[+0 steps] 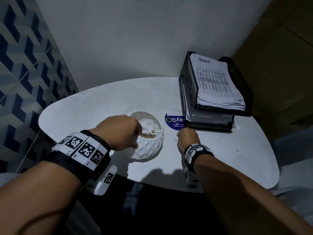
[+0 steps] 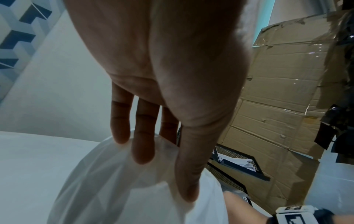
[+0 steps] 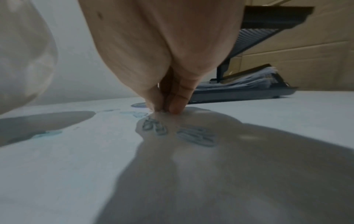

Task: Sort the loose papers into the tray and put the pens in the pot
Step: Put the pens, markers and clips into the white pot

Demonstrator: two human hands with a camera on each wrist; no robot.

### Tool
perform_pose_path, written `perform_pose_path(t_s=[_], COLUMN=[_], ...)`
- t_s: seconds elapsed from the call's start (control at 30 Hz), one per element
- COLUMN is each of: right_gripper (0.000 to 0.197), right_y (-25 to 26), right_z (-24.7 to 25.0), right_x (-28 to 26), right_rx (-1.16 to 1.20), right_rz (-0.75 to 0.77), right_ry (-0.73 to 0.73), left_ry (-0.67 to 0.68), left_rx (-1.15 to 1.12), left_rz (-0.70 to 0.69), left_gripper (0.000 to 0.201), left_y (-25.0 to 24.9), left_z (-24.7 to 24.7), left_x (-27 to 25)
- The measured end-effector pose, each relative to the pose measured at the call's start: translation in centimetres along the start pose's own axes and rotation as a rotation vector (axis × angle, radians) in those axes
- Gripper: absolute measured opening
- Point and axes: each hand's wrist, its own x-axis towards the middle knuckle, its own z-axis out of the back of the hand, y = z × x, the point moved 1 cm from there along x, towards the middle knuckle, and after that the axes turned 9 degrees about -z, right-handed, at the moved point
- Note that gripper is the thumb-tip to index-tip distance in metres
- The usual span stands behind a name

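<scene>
A white faceted pot [image 1: 149, 146] stands on the white table [image 1: 101, 106]. A white pen with a yellow band [image 1: 153, 131] lies inside it. My left hand [image 1: 137, 136] grips the pot's near-left rim, fingers [image 2: 143, 144] over the rim and thumb on the outer wall. The black mesh two-tier tray [image 1: 192, 78] stands at the back right, with printed papers [image 1: 215, 82] stacked in both tiers. My right hand [image 1: 183, 134] is between pot and tray. Its fingertips [image 3: 176, 106] are pinched together on the tabletop just beyond several paper clips [image 3: 197, 136]. I cannot see anything between them.
A round blue sticker [image 1: 173, 120] with a paper clip on it lies in front of the tray. Cardboard [image 1: 279, 65] stands behind and right of the tray. A patterned tiled wall [image 1: 25, 73] is on the left. The table's edge runs close in front of both wrists.
</scene>
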Motion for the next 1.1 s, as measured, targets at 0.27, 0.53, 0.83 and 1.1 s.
perform_pose_path(t_s=[0.27,0.53,0.83,1.1], right_gripper=[0.012,0.019,0.029,0.039], right_y=[-1.0,4.7,5.0,-0.4], right_z=[3.6,7.1,6.0,3.4], right_x=[-3.3,-6.9,-6.4,0.3], right_rx=[0.889,0.957,1.159,0.462], right_rz=[-0.193,0.209,0.099,-0.095], right_ry=[-0.082,0.087,-0.051,0.087], left_ry=[0.018,0.032,-0.009,-0.037], left_rx=[0.023,0.051,0.041,0.019], left_rz=[-0.026,-0.061,-0.053,-0.025], left_gripper=[0.036,0.032,0.03,0.032], left_y=[-1.0,-2.2,-1.3,-0.3], left_z=[-0.2,-0.8,-0.3,0.5], left_x=[0.1,0.0,-0.1,0.1])
